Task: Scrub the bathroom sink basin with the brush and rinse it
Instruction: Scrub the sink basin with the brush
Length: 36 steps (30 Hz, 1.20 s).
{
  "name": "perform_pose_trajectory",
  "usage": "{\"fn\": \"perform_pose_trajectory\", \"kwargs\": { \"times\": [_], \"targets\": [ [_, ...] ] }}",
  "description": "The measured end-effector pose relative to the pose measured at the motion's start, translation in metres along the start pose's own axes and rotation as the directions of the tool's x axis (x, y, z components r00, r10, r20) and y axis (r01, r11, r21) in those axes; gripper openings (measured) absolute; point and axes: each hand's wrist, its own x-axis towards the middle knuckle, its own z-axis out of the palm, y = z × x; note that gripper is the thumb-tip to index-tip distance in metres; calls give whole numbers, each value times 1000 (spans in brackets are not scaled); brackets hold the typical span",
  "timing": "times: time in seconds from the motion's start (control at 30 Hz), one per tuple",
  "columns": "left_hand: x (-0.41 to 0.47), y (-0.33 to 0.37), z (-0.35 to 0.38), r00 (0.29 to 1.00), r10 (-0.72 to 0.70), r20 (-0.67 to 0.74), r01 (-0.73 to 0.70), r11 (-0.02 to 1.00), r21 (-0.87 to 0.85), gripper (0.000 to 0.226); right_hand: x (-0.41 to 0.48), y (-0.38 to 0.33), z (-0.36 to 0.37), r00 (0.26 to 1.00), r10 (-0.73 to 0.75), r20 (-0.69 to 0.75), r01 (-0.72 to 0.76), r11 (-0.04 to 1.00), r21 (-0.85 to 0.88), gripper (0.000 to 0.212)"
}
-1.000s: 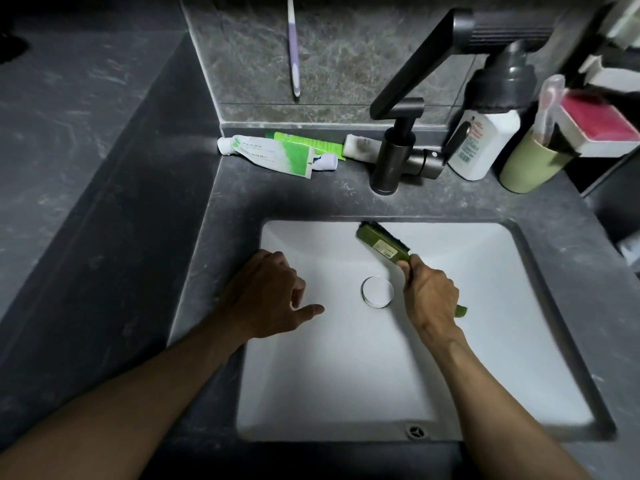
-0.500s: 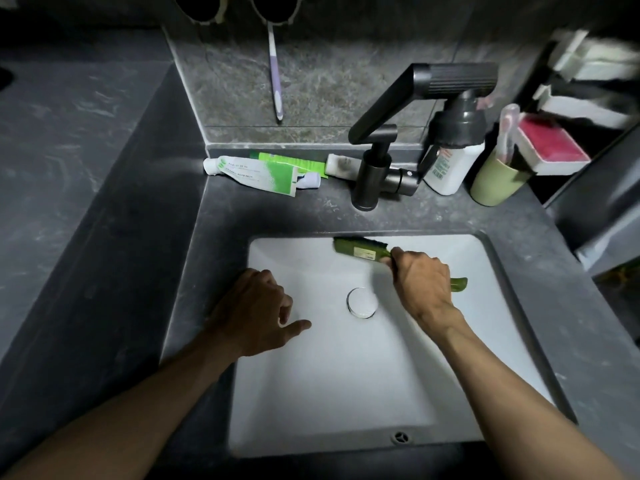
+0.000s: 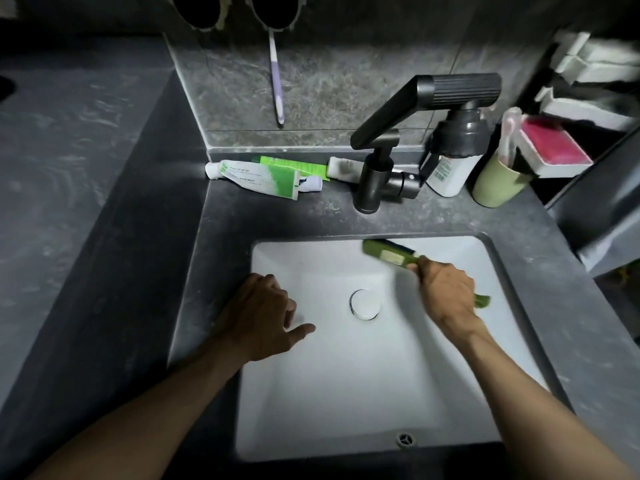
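Inside basin (image 3: 311, 393): right hand (image 3: 445, 292) gripping brush (image 3: 388, 253); cup (image 3: 495, 185) holds toothbrush (image 3: 509, 133).

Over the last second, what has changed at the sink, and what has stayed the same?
The right hand has kept its grip on the green brush and swept its head from near the drain up to the back wall of the basin, turning it more level. The left hand stays empty at the basin's left edge. No water runs from the faucet; the counter items lie unchanged.
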Motion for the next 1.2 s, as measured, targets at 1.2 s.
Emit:
{"fn": "perform_pose_trajectory", "kwargs": {
  "times": [1.2],
  "targets": [
    [-2,-3,6,991,-59,-121,41,988,-147,62,5,-76,-14,958,-196,208,236,952,-193,28]
  ]
}}
